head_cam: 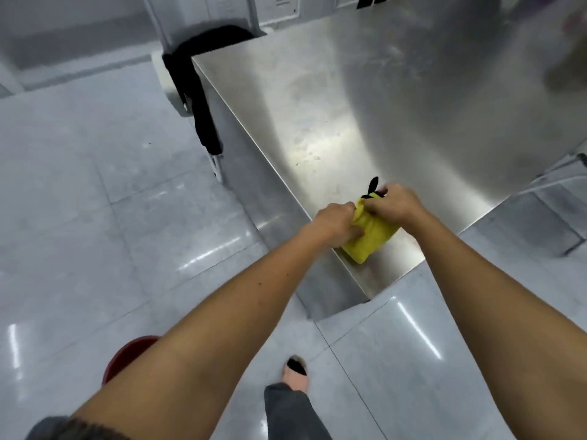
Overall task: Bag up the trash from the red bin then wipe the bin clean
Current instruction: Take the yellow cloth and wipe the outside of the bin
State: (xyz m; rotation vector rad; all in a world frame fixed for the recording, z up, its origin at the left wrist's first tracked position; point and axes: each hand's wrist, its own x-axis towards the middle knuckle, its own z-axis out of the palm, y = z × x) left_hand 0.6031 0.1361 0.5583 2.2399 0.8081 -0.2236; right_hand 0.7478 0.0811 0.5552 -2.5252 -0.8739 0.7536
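Folded yellow fabric bundle [371, 244] on stainless steel table [349, 106] corner is clamped by left hand [336, 222] and right hand [394, 204]. Black strip [373, 185] protrudes at top. Judgement: bundle is best pinned flat and unfolded evenly. Round red bin [127, 354] is left on floor behind left forearm.

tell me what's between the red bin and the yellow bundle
Head view: from the red bin to the yellow bundle run the left forearm, grey floor tiles and the side of the steel table.
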